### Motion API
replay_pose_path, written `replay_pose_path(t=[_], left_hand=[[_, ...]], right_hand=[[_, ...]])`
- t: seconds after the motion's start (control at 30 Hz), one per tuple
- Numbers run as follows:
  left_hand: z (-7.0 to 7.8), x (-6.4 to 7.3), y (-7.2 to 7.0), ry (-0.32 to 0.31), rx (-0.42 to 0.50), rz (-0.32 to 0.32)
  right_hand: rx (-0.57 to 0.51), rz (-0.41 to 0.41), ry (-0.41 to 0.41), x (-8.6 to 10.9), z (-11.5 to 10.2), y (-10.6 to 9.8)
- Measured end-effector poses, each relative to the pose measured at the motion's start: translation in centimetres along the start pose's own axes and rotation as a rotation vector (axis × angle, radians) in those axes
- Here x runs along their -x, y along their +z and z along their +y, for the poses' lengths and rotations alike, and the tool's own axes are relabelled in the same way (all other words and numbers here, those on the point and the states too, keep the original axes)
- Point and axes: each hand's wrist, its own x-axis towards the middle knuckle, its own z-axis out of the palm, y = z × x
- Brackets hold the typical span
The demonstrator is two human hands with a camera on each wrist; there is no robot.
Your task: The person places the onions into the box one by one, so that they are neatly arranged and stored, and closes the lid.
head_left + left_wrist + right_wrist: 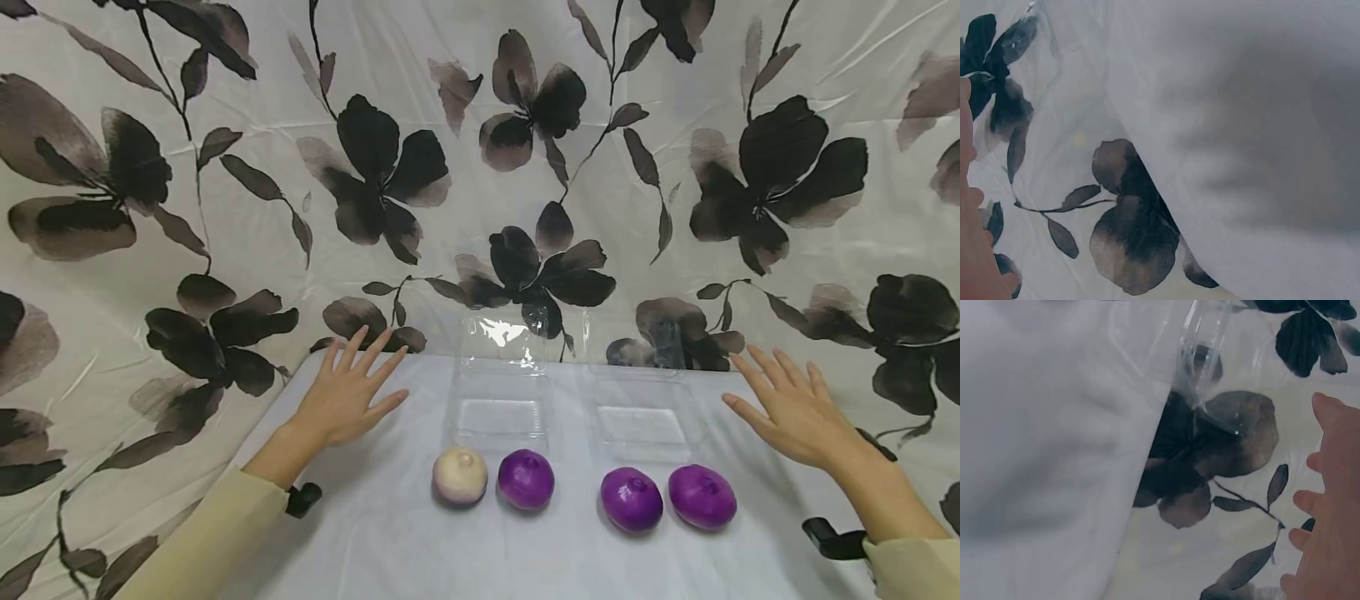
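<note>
My left hand (346, 398), fingers spread and straight, hovers over the left part of the white table; it holds nothing. On the far right my right hand (793, 410) is likewise spread, with nothing in it. Between them lie a pale onion (460, 477) with a purplish base and a purple onion (526, 480). To their right a second purple onion (632, 500) and a third purple onion (702, 497) sit side by side. Behind the onions stand two clear plastic clamshell boxes, the left box (498, 446) and the right box (647, 454), both with lids raised.
A white cloth (420, 558) covers the table. Behind and around it hangs a pale sheet (465, 208) with dark flowers. Each wrist wears a black strap piece, such as the left strap (303, 500). The boxes' raised lids lean past the table's far edge.
</note>
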Motion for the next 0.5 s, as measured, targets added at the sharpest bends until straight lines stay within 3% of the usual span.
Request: replay_pose_path(t=[0.5], left_hand=[[0.7,-0.2,0.3,0.02,0.106,0.074]], right_hand=[[-0.122,0.025,-0.086,-0.9,-1.7,0.0]])
